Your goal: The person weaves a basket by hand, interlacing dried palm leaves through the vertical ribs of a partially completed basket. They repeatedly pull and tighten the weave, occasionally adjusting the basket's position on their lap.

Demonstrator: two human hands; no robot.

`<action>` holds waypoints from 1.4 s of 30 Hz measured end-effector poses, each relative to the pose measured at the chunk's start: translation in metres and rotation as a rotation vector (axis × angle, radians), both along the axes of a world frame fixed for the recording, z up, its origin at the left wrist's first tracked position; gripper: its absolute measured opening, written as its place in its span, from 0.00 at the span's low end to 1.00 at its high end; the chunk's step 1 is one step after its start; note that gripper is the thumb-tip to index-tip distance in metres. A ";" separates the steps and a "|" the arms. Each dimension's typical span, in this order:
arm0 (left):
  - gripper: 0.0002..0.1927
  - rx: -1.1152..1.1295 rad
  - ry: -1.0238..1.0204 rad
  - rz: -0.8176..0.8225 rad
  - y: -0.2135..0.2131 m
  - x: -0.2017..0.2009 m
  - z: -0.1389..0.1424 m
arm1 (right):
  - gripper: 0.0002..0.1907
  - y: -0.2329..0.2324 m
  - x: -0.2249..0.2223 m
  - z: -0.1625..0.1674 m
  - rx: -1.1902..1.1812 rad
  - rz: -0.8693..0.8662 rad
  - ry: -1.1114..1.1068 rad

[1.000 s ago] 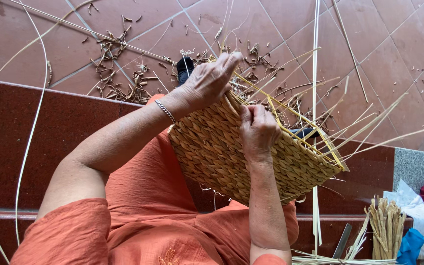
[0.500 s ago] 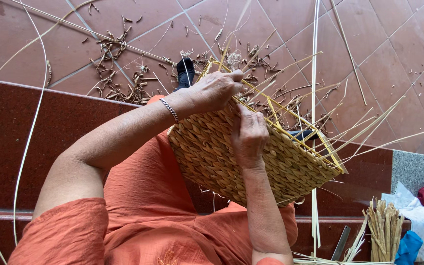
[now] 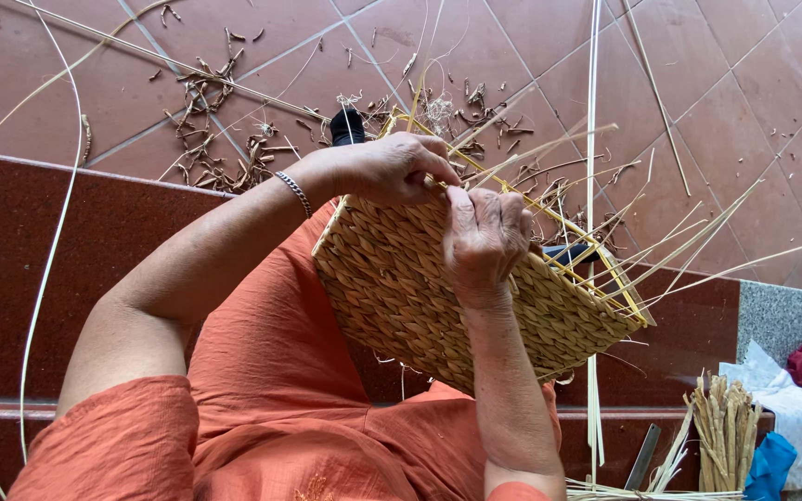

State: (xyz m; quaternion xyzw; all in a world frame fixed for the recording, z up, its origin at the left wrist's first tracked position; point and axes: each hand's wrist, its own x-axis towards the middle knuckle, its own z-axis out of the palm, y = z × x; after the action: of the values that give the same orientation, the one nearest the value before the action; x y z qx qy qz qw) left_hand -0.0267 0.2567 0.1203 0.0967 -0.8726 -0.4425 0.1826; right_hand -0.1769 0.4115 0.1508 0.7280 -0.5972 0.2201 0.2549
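Over red tiles (image 3: 717, 111) littered with scraps, I saw the basket (image 3: 401, 288) tilted on the lap, its rim farthest from me, where my left hand (image 3: 392, 167) pinched a strand and my right hand (image 3: 485, 232) clasped the weave just beside it.

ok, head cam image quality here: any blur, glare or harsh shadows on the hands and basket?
Head view: soft, even daylight, no glare or hard shadows; the tan woven straw basket weave is sharp, as are the left hand and right hand at its rim; the reddish tiled floor stays in focus; straight strands bow slightly near the left edge, suggesting wide-angle distortion.
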 end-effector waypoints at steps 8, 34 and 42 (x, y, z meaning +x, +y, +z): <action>0.08 -0.102 -0.067 0.135 0.020 -0.010 0.006 | 0.08 -0.023 -0.010 0.019 0.602 -0.287 -0.072; 0.09 -0.633 0.374 0.337 0.055 0.008 -0.035 | 0.10 -0.019 -0.048 0.026 0.855 -0.044 -0.793; 0.09 -0.513 0.290 0.275 0.045 0.014 -0.035 | 0.13 -0.016 -0.031 -0.016 0.464 -0.096 -0.542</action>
State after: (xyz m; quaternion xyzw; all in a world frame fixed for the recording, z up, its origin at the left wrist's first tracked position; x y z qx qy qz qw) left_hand -0.0130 0.3020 0.0854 0.1003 -0.8993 -0.1887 0.3815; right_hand -0.2080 0.3960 0.1351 0.6530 -0.7105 0.2513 -0.0749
